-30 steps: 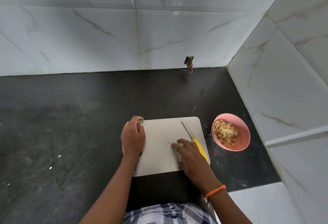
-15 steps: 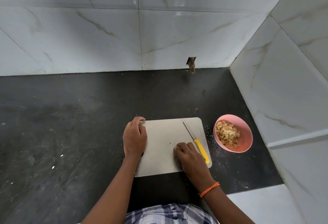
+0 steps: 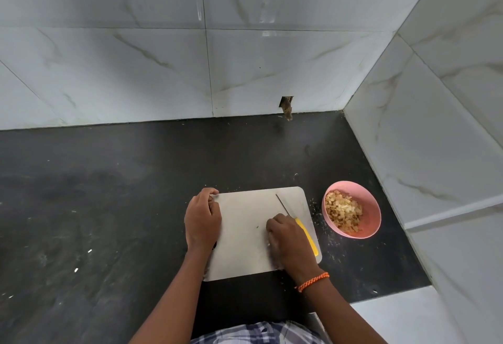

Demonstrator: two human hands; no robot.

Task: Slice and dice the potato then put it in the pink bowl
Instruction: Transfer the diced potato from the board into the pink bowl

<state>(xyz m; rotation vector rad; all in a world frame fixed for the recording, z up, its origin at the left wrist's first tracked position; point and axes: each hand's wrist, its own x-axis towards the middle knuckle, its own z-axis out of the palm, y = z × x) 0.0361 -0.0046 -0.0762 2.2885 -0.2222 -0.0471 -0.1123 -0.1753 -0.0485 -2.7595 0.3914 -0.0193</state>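
Note:
A pale cutting board (image 3: 245,207) lies on the black counter. My left hand (image 3: 202,221) grips the board's left edge, thumb at its far corner. My right hand (image 3: 288,243) rests knuckles-up on the board's right half, fingers curled down against the surface; a few pale scraps show at its fingertips, and what lies under the palm is hidden. A knife with a yellow handle (image 3: 309,237) lies flat on the board just right of that hand, blade pointing away. The pink bowl (image 3: 373,224) stands right of the board, holding diced potato (image 3: 344,213).
The black counter (image 3: 109,194) spreads wide to the left and behind, dotted with small scraps. White marbled wall tiles (image 3: 435,139) close in at the back and right, near the bowl. A small hole with a stub (image 3: 287,106) sits at the back wall's base.
My right hand has slid a little toward me across the board with its fingers curling in. My left hand, the knife and the bowl have stayed put.

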